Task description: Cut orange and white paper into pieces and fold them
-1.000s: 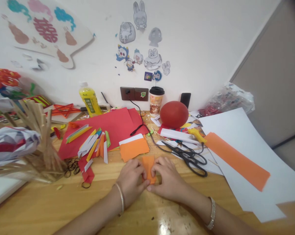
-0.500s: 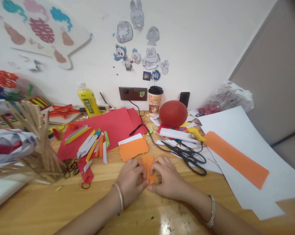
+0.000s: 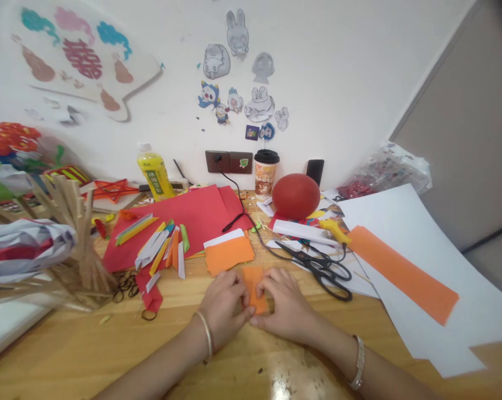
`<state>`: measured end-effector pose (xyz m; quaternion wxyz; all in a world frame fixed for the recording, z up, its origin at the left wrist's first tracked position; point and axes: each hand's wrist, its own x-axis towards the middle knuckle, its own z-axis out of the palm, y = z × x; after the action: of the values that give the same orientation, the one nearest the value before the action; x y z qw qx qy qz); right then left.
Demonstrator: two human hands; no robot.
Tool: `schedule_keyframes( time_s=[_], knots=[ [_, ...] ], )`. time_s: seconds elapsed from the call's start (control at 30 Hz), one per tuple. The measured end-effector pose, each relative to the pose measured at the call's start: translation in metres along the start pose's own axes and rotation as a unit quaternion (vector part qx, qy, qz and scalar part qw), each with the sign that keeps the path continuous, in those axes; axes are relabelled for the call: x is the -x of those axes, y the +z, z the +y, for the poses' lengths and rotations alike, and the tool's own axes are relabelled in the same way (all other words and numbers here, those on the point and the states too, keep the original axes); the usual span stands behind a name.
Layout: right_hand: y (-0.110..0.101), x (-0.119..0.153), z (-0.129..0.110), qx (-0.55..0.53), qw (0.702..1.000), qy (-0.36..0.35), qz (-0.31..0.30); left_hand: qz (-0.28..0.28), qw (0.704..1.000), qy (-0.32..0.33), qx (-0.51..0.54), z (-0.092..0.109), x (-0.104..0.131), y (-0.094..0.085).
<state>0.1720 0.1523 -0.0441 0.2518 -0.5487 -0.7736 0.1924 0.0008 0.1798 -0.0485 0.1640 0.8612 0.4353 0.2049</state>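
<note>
A small creased piece of orange paper (image 3: 256, 286) lies upright between my hands on the wooden table. My left hand (image 3: 226, 300) pinches its left edge, fingers curled and thumb at the lower end. On the right edge, my right hand (image 3: 283, 303) grips the same paper with bent fingers, its thumb close to the left thumb. Just behind them rests a stack of orange sheets (image 3: 229, 254) with a white one showing at the back. Folded paper strips (image 3: 161, 247) in several colours lie to the left, partly over red paper (image 3: 192, 214).
Black scissors (image 3: 317, 266), a yellow glue gun (image 3: 334, 229) and a red balloon-like object (image 3: 296, 196) are at right centre. A long orange strip (image 3: 404, 275) lies on white paper (image 3: 451, 333). A bottle (image 3: 154, 173), cup (image 3: 266, 175) and bundled wooden sticks (image 3: 78, 244) stand behind and left.
The view has shifted slightly, so the scene sits a little lower and further right. Both hands keep nearly the same hold on the orange paper.
</note>
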Motion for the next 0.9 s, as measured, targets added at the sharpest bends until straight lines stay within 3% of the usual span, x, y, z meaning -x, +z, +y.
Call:
schedule_keyframes(
  time_s=[0.17, 0.23, 0.33, 0.6, 0.9],
  knots=[
    [-0.001, 0.001, 0.001, -0.004, 1.000, -0.009, -0.009, 0.031, 0.998, 0.032, -0.044, -0.020, -0.001, -0.005],
    [-0.006, 0.000, 0.002, -0.016, 1.000, -0.016, -0.022, 0.054, 0.993, 0.076, -0.071, -0.029, -0.001, -0.006],
    [-0.018, -0.001, 0.007, -0.036, 0.997, -0.033, -0.052, 0.075, 0.978, 0.157, -0.115, -0.039, -0.002, -0.005],
    [-0.056, -0.001, 0.026, -0.125, 0.977, -0.100, -0.143, 0.085, 0.963, 0.217, -0.131, -0.043, -0.001, -0.003],
    [-0.043, -0.007, 0.033, -0.027, 0.995, -0.075, 0.059, 0.011, 0.942, 0.332, -0.053, -0.013, 0.006, -0.024]
  ],
)
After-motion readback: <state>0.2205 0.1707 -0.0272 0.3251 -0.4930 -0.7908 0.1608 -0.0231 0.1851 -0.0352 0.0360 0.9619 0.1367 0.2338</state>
